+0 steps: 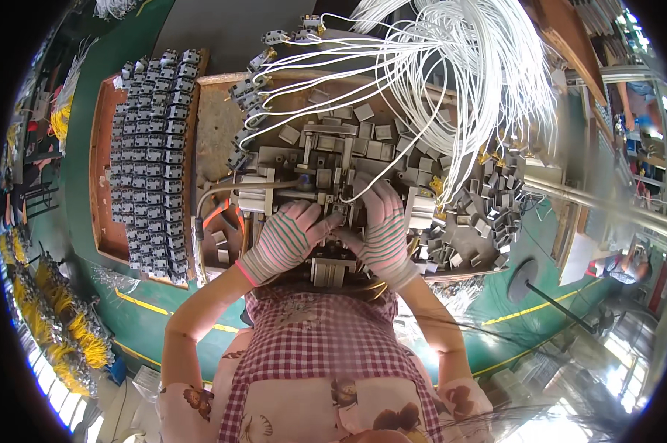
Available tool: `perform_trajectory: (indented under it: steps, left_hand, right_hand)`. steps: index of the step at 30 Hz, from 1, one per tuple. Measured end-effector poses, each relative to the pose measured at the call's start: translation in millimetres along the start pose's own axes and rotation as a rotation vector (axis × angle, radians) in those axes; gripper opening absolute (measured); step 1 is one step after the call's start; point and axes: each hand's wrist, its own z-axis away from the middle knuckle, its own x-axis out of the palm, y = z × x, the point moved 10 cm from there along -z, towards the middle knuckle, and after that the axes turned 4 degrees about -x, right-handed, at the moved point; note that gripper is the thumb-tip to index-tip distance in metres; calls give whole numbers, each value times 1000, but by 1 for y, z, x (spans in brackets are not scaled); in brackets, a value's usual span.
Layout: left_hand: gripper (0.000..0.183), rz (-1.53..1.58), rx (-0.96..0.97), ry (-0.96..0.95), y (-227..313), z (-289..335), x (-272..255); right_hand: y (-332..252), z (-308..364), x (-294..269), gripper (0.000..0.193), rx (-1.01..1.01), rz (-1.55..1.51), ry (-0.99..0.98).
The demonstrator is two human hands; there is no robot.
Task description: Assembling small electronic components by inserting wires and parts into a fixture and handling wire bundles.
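Note:
Both hands wear pale gloves with green and pink stripes and meet at a metal fixture [329,272] in the middle of the bench. My left hand [285,242] has its thumb and fingers drawn together at the fixture's centre; the small part under its fingertips is hidden. Beside it, my right hand [384,235] bends over the fixture's right side, its thumb close to the left fingertips. What it grips is hidden too. A white wire [397,164] comes down to the fixture, ending between the hands.
White wires [488,66] heap at the back right, several ending in small dark switch-like parts [246,92]. At left, a wooden tray [106,214] holds rows of grey-black parts [154,159]. Loose metal housings [488,203] lie right and behind. A curved tube [226,188] crosses left of the fixture.

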Motion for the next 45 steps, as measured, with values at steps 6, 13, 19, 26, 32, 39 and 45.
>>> perform_trajectory:
  steps: [6,13,19,26,32,39,45]
  left_hand:
    - [46,9,-1,-14,1,-1,-4]
    - [45,71,-49,-7,1,2,-8]
    - [54,435,-220,245,3,3,-31]
    - [37,987,-562,-333,-8,-31,-29]
    - [27,-293,-260,563,-89,3,-208]
    - [30,-202,-700,905,-193,193,-226]
    - [31,348,-1210,1050,-294,460,-183]
  right_hand:
    - [3,2,1,86,-5,-50,16]
    - [17,22,-28,62,137,-323,151]
    - [107,68,-102,37,312,316,235]
    - [101,55,-114,17,162,385,77]
    - [70,102,-125,27,622,-663,238]
    - [9,88,-118,76,338,-536,213]
    - [74,108,-148,26,503,-683,672]
